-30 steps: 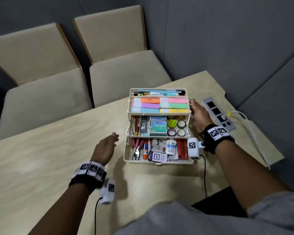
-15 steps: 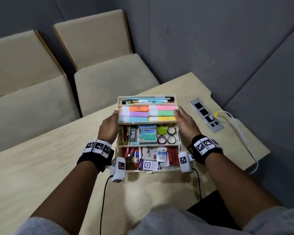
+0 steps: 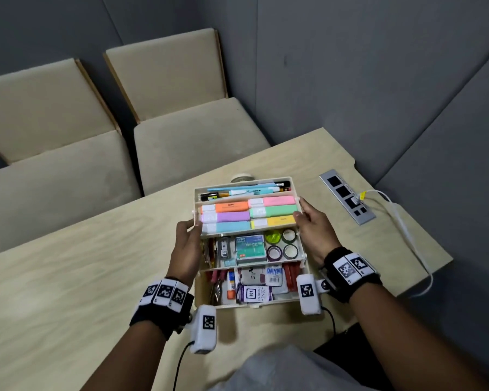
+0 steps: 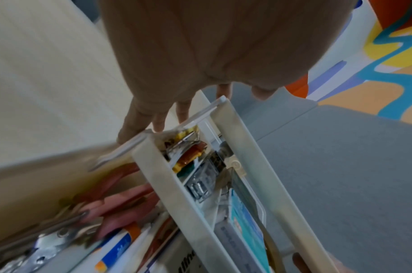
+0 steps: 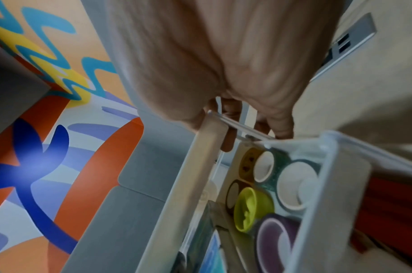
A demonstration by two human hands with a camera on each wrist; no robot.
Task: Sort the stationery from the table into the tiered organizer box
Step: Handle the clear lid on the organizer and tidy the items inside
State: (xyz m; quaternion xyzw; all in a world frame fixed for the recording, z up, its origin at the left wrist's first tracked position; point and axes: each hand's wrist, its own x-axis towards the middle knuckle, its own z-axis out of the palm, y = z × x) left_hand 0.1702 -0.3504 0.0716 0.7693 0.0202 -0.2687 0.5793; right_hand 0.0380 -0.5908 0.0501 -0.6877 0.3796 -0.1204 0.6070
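The cream tiered organizer box (image 3: 246, 305) stands open on the table with its three tiers stepped. The top tier holds pastel highlighters (image 3: 249, 214) and pens. In the middle tier are a staple box (image 3: 250, 249) and tape rolls (image 3: 283, 245); those tape rolls (image 5: 293, 184) also show in the right wrist view. Scissors, glue and an ink box lie in the bottom tier. My left hand (image 3: 188, 235) grips the top tier's left end, thumb over the rim. My right hand (image 3: 308, 224) grips its right end the same way. Fingers (image 4: 135, 120) curl outside the tier wall (image 4: 167, 177).
A silver socket panel (image 3: 347, 196) with a white cable (image 3: 401, 221) lies right of the box, near the table's right edge. A roll (image 3: 241, 177) peeks out behind the box. Two beige chairs (image 3: 192, 136) stand beyond the table against grey walls.
My left hand left the table and came to the box's left side. Both hands now hold the ends of the top tier. My head has moved closer over the box.
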